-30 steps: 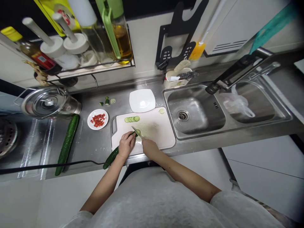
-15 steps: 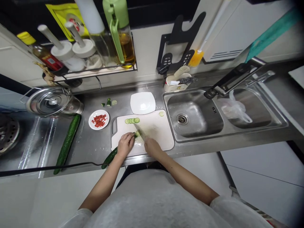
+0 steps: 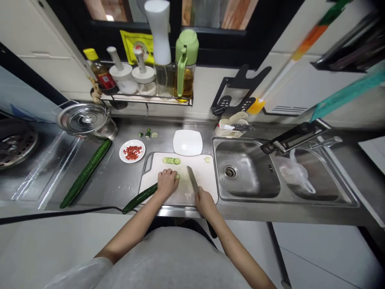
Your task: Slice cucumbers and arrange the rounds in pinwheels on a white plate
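From here I see my left hand curled closed over the cucumber, its cut end poking past the fingers, pressed to the cutting board, likely against rolling; my right fingers wrap the knife, blade apart from the cucumber, probably for clearance; the slices overlap near the far edge, seemingly out of the blade's way
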The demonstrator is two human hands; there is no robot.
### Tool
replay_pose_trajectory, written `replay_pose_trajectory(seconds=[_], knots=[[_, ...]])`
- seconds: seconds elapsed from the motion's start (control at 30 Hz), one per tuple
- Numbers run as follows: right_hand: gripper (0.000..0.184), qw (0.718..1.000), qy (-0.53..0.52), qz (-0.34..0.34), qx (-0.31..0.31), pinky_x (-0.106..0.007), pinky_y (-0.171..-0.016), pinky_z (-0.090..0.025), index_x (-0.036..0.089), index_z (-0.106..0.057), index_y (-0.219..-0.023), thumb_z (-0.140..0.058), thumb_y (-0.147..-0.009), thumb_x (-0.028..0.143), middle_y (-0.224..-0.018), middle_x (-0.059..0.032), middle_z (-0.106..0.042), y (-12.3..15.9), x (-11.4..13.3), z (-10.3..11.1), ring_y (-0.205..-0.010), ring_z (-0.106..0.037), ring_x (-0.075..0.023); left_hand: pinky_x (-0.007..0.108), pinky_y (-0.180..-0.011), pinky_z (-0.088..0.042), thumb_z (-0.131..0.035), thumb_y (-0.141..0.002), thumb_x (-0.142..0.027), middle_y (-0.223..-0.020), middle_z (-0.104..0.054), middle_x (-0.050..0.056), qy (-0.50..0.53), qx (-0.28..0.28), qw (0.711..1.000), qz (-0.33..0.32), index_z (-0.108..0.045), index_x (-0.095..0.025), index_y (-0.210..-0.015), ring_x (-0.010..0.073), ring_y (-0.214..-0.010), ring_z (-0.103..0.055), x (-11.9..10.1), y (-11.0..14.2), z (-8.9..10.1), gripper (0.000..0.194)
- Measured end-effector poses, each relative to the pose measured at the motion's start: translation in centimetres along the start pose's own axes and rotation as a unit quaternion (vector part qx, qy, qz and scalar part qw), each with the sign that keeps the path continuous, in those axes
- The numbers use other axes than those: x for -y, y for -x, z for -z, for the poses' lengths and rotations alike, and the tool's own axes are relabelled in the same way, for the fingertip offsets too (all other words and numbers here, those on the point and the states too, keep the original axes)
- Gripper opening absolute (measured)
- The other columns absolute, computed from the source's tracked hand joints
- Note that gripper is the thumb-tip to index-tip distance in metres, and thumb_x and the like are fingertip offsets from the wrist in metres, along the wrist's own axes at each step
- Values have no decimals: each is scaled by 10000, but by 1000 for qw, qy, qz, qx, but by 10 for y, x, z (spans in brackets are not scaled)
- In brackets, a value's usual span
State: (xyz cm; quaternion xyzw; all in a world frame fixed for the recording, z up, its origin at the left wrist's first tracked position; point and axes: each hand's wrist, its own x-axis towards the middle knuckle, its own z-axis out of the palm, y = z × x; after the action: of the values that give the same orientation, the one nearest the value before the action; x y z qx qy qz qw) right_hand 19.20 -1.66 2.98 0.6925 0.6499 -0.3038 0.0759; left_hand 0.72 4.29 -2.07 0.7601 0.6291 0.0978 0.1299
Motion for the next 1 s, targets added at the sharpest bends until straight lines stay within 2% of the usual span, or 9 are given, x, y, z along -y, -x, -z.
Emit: replay_pose_trajectory(seconds=[0.27, 0.53, 0.83, 1.0], knots=[[206, 1000, 16, -5, -12, -251, -670, -341, 129, -526, -1042, -361, -920, 134, -910, -117, -693, 3, -12, -1, -861, -643, -196, 412, -816, -299, -504, -819, -178, -954, -641, 111, -4, 61, 997, 44, -601, -184, -921, 263, -947, -505, -13, -14, 5, 141], [233, 1000, 12, -6, -13, -238, -685, -354, 128, -533, -1060, -360, -905, 110, -931, -121, -700, 6, -16, 0, -879, -650, -191, 400, -789, -268, -443, -830, -83, -893, -681, 86, 46, 59, 997, 33, -609, -202, -913, 241, -898, -527, -16, -18, 2, 220], [271, 999, 24, -8, -22, -239, -692, -365, 110, -544, -1086, -343, -906, 109, -941, -138, -706, 5, -29, -1, -884, -654, -201, 395, -802, -302, -419, -863, -97, -921, -659, 69, 71, 67, 995, 30, -621, -214, -925, 235, -911, -541, -36, -46, 3, 242], [256, 999, 27, -16, -20, -241, -683, -359, 120, -557, -1051, -346, -906, 120, -922, -137, -708, 6, -35, -1, -871, -652, -201, 345, -742, -352, -387, -897, -136, -954, -630, 76, 59, 65, 996, 35, -616, -209, -963, 225, -900, -547, -36, -62, 0, 249]])
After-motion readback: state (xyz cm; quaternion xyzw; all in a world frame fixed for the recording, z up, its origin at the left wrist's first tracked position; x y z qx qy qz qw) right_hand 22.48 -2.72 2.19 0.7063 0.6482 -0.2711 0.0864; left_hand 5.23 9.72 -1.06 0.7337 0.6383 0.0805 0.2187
